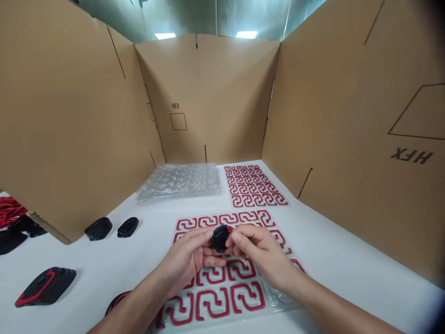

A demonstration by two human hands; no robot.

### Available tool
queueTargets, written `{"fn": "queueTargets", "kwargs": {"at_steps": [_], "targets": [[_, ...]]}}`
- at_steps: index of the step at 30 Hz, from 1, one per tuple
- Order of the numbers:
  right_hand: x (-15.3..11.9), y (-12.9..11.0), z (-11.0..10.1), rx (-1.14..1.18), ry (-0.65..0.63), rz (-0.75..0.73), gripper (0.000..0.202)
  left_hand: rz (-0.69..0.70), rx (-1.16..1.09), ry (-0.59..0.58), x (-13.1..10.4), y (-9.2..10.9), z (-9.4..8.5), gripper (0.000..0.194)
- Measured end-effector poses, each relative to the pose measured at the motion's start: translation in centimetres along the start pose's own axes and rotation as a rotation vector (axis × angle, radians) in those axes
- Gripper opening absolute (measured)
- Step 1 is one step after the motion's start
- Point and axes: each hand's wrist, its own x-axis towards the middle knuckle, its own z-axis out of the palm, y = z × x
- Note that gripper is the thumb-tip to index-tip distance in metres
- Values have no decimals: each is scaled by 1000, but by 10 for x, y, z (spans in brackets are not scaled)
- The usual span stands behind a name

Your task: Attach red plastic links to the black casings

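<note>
Over a clear tray of red hooked strips, both hands meet at a small black plastic part. My left hand is closed on its left side, thumb on top and fingers beneath. At the part's right edge, my right hand pinches with thumb and fingertips, where a bit of a red strip shows. The fingers cover most of that strip, so how far it sits in the part is hidden. Some pockets at the tray's lower right hold no red strip.
Black parts stand at left, one stack topped with a red strip. Another part is half hidden by my left forearm. Clear stacked trays and a second red-strip tray lie behind. Cardboard walls enclose the white table.
</note>
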Motion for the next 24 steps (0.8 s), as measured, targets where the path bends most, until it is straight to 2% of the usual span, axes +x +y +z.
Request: {"fn": "queueTargets", "kwargs": {"at_steps": [7, 13, 19, 21, 24], "targets": [[-6, -9, 1, -444, -59, -116, 28, 63, 42, 107, 5, -6, -4, 23], [-5, -6, 3, -592, -11, -90, 15, 153, 81, 102, 5, -2, 0, 23], [-5, 1, 2, -592, 50, -209, 3, 176, 66, 116, 8, -2, -4, 24], [-6, 2, 2, -547, 83, -204, 9, 167, 54, 99, 8, -3, -6, 25], [-6, 5, 1, -483, 128, -181, 31, 154, 60, 90, 7, -3, -5, 26]]}}
